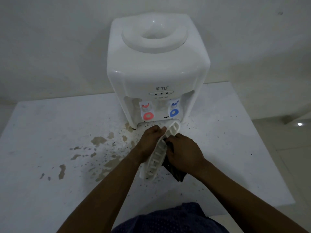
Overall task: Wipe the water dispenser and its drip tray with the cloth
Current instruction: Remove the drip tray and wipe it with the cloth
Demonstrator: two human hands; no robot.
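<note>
A white water dispenser (pixel 158 68) stands at the back of a white table, with a red tap on the left and a blue tap on the right. The white slotted drip tray (pixel 155 161) is out of the dispenser and tilted on edge in front of it. My left hand (pixel 150 142) grips the tray's upper left rim. My right hand (pixel 182 152) holds a dark cloth (pixel 175 173) bunched against the tray's right side. Most of the cloth is hidden under my right hand.
The white table (pixel 50 132) has brown stains and dark specks left of and in front of the dispenser. A plain wall rises close behind the dispenser. The table's right edge (pixel 272 148) drops to a tiled floor. My dark shirt shows at the bottom.
</note>
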